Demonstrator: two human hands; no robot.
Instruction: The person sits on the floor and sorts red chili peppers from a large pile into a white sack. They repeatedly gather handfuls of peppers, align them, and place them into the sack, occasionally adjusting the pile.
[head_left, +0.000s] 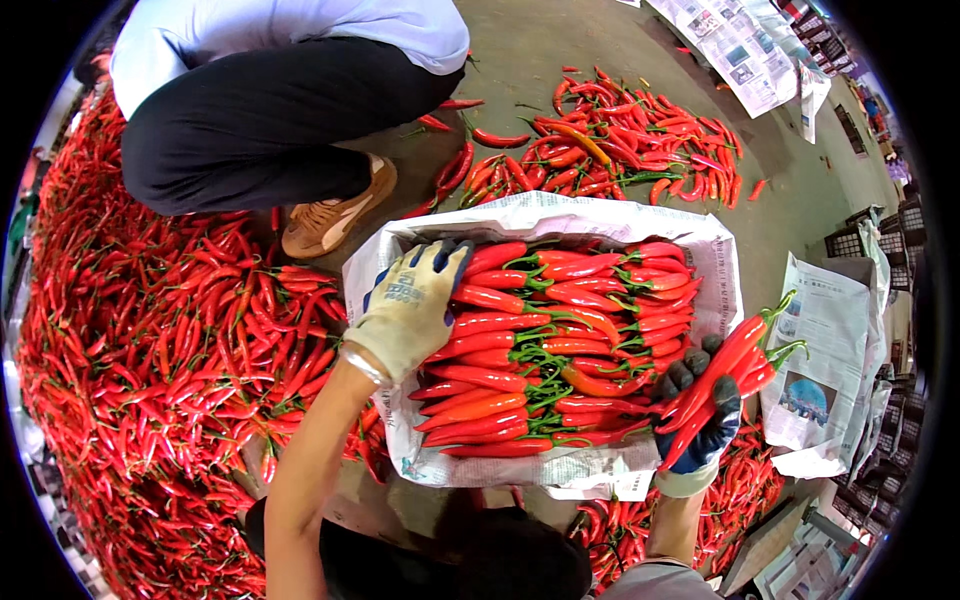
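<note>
A box lined with newspaper (540, 214) lies before me, filled with rows of red chili peppers (495, 322), many with green stems turned towards the middle. My left hand (412, 304), in a cream work glove with dark blue palm side, rests at the box's upper left, its fingertips on the end of the peppers there. My right hand (697, 405), in a like glove, is palm up at the box's right edge and holds several red chili peppers (724, 367), their stems pointing up and right. The box's own walls are hidden by the paper.
A large heap of red peppers (172, 375) spreads along the left. Smaller piles lie beyond the box (615, 142) and at lower right (735, 495). A crouching person's shoe (341, 206) is close to the box's upper left. Newspaper-lined containers (817, 360) and plastic crates (892, 240) stand right.
</note>
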